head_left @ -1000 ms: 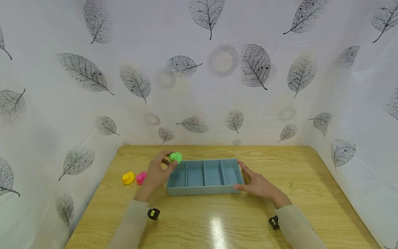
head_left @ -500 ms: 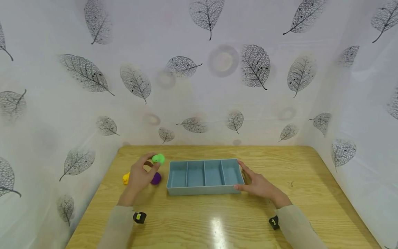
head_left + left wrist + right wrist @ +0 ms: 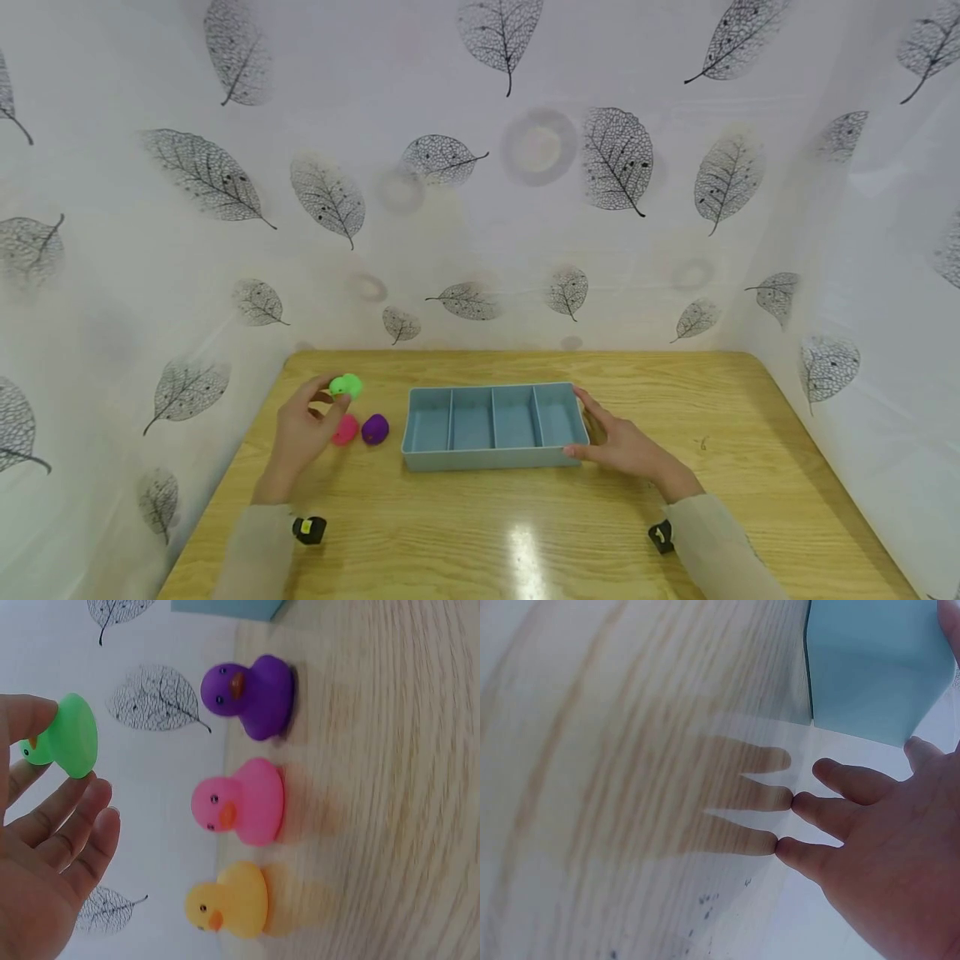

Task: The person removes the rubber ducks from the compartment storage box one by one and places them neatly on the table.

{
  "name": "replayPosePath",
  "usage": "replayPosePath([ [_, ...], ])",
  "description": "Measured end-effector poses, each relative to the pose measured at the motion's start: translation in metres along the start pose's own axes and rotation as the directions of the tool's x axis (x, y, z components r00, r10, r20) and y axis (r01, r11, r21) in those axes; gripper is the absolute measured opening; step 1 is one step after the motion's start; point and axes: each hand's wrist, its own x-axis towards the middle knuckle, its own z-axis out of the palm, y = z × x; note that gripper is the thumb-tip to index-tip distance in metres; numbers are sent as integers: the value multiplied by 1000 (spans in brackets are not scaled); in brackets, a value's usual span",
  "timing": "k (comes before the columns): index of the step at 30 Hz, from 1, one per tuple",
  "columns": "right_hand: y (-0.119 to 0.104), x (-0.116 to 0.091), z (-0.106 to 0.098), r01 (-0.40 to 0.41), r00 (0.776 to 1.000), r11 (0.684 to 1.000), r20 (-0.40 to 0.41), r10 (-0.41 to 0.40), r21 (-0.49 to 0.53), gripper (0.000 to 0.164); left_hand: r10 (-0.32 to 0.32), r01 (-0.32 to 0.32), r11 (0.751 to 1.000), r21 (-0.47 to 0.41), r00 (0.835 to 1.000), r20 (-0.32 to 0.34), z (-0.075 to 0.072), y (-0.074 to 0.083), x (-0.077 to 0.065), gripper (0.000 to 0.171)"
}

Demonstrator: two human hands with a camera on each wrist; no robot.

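Note:
Between thumb and fingers, my left hand (image 3: 303, 429) pinches a green rubber duck (image 3: 346, 386) in the air at the table's left. In the left wrist view, a purple duck (image 3: 262, 697), a pink duck (image 3: 259, 801) and a yellow duck (image 3: 246, 900) stand in a row on the table. The left hand hides the yellow one in the head view. A blue-grey divided box (image 3: 491, 458) lies mid-table, its compartments holding nothing. My right hand (image 3: 626, 450) grips its right end, thumb on the near side and a finger at the far corner; the other fingers spread beside it.
The wooden table (image 3: 480, 533) ends at a white leaf-patterned curtain (image 3: 480, 250) at the back and both sides. A small dark mark (image 3: 701, 442) shows on the tabletop right of the box.
My left hand has carried the green duck leftward from above the box's left end, uncovering the purple duck and then the pink one while covering the yellow. The right hand and box have stayed still.

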Motion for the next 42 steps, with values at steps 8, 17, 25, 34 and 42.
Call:
replayPosePath([
  [8, -1, -1, 0, -2, 1000, 1000, 1, 2, 3, 104, -24, 26, 998, 59, 999, -30, -17, -12, -7, 39],
  [17, 1, 0, 1, 2, 1000, 1000, 2, -2, 11, 106, -49, 53, 993, 102, 998, -39, -34, -23, -15, 38],
  [25, 1, -1, 1, 5, 1000, 1000, -3, -5, 3, 106, -102, 111, 988, 111, 992, -80, -46, -36, -21, 38],
  [34, 2, 0, 0, 4, 1000, 1000, -3, -4, -1, 105, -174, 184, 973, 137, 981, -85, -57, -54, -28, 39],
  [42, 2, 0, 0, 7, 1000, 1000, -6, -7, -6, 105, -235, 241, 954, 176, 970, -57, -64, -68, -33, 42],
])
